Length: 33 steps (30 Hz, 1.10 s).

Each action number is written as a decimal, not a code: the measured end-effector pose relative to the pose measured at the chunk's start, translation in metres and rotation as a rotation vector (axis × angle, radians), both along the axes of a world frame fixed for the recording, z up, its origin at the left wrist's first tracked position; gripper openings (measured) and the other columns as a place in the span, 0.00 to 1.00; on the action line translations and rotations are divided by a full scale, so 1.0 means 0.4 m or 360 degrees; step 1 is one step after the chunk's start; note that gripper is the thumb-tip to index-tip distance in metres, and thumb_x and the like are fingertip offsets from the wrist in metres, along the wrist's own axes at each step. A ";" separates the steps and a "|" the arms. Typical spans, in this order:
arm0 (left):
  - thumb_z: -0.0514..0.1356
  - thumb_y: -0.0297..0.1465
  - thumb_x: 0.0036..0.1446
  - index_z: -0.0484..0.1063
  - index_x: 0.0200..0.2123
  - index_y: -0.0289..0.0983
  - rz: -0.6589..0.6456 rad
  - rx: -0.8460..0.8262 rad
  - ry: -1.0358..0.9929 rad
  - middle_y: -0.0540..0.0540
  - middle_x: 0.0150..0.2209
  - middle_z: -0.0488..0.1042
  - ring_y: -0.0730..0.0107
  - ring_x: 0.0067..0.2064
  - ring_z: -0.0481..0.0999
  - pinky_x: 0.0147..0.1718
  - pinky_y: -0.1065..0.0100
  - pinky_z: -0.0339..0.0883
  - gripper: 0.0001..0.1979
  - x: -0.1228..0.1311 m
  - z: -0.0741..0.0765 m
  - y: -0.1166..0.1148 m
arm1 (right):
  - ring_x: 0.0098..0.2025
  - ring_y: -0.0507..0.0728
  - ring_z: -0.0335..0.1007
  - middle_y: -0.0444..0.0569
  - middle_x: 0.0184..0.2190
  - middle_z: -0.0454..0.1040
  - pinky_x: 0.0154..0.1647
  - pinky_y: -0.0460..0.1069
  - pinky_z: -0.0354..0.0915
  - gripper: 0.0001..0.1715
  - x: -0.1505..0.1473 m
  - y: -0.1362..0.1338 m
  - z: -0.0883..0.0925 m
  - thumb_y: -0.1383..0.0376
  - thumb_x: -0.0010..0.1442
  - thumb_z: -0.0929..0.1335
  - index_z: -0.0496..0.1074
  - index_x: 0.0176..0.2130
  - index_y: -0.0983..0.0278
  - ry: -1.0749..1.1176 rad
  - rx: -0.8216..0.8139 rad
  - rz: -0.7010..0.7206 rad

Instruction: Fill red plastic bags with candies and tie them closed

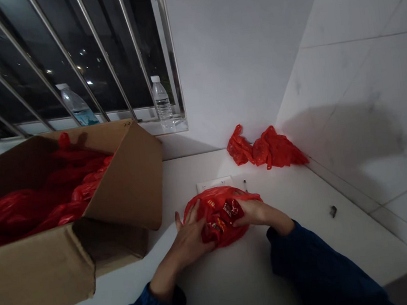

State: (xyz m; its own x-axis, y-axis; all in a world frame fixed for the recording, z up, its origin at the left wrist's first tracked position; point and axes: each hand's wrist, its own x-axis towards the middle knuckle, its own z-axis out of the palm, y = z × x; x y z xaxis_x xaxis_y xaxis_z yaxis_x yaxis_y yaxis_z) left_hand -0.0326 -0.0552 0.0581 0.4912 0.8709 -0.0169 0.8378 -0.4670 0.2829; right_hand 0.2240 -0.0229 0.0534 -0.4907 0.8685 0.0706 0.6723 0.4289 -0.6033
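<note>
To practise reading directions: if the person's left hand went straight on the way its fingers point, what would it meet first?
The red bag: the left hand rests against its side, fingers aimed up and right into it. Depth beyond the bag is hard to judge.

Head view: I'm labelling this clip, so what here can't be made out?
Head view:
Red bag: packets' print too small; left hand and right hand cover parts.
Cardboard box: cut off by left edge; red plastic hides its bottom.
White plate behind the bag: mostly hidden by it.
Dark speck: too small.
</note>
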 end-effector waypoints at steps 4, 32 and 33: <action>0.68 0.38 0.49 0.74 0.31 0.38 -0.0082 0.0000 -0.0085 0.39 0.70 0.50 0.42 0.70 0.48 0.62 0.28 0.31 0.11 -0.020 -0.018 0.019 | 0.59 0.65 0.67 0.51 0.57 0.72 0.60 0.57 0.63 0.41 0.031 0.004 0.010 0.67 0.47 0.76 0.67 0.60 0.60 0.0148 -0.0155 0.0031; 0.54 0.39 0.65 0.69 0.41 0.40 0.0125 0.0359 -0.0965 0.47 0.41 0.76 0.60 0.46 0.73 0.52 0.56 0.57 0.10 0.019 0.055 -0.046 | 0.38 0.53 0.72 0.44 0.35 0.73 0.43 0.49 0.69 0.16 -0.175 -0.126 0.058 0.53 0.56 0.72 0.69 0.37 0.62 0.1767 -0.0603 -0.0313; 0.56 0.40 0.64 0.70 0.40 0.40 0.0119 0.0346 -0.0960 0.48 0.39 0.76 0.60 0.44 0.73 0.51 0.56 0.57 0.10 0.022 0.051 -0.045 | 0.38 0.53 0.71 0.44 0.35 0.73 0.42 0.49 0.69 0.16 -0.177 -0.127 0.058 0.53 0.56 0.73 0.69 0.36 0.61 0.1765 -0.0602 -0.0299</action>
